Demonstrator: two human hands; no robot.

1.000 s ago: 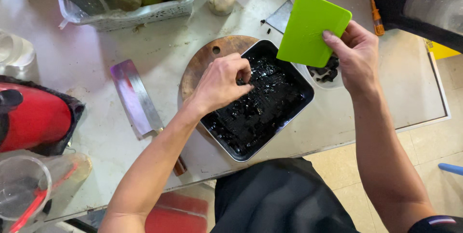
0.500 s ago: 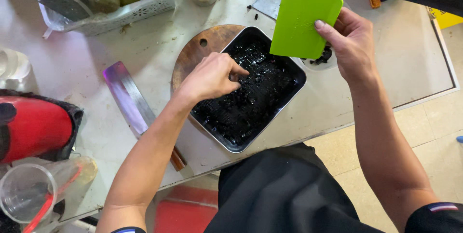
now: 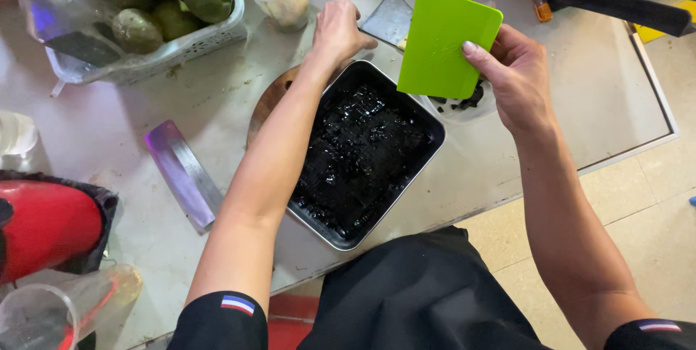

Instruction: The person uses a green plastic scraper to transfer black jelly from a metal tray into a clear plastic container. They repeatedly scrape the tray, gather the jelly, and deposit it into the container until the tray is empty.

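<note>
Head view: the right hand [image 3: 518,78] pinches a flat green plastic scraper [image 3: 444,42] upright, just above the far right corner of the square metal tray of black jelly [image 3: 362,148]. The left hand [image 3: 339,30] reaches past the tray's far edge, fingers curled onto a grey metal blade [image 3: 391,17] there, nearer it than the right.

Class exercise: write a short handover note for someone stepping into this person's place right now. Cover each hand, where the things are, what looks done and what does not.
Left hand: reached past the far corner of the metal tray, fingers down at a flat grey blade on the counter; grip unclear.
Right hand: holds a green scraper upright above a small bowl.
Tray sits on a round wooden board, full of glossy black jelly.
Done: some black pieces already in the bowl.
Left: most jelly is in the tray.
</note>
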